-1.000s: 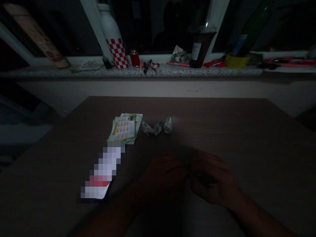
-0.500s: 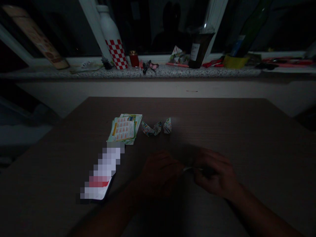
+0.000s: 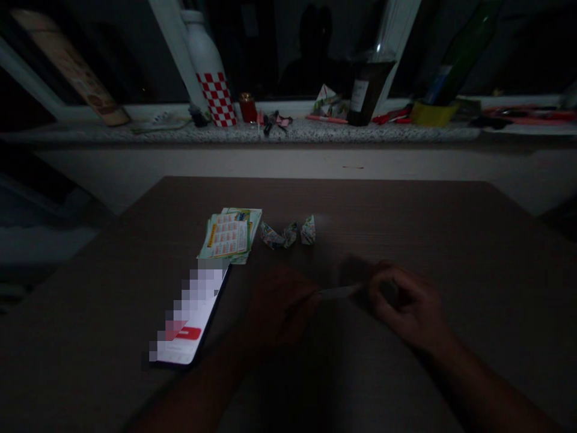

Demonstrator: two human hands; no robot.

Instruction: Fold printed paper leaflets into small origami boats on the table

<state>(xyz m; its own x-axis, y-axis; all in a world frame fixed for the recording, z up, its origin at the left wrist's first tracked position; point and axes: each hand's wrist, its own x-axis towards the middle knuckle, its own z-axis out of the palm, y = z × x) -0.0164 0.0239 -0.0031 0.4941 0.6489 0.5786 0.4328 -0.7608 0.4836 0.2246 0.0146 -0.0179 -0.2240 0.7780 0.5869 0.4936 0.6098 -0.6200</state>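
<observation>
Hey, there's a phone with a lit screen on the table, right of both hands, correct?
Wrong side: the head view shows the phone left of both the left hand and the right hand. It does lie on the table, screen lit.

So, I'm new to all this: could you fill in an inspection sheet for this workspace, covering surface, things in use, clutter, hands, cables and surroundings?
Surface: brown table, dimly lit.
Things in use: pale strip, narrow; what it is can't be told.
Clutter: lit phone, partly pixelated; stack of printed cards; folded paper pieces beside the cards.
Hands: left hand holds one end of the strip; right hand has curled fingers by the other, grip too dim to tell.
Cables: nothing seen for certain.
Surroundings: speckled windowsill with red-and-white checkered bottle and dark cup.
</observation>
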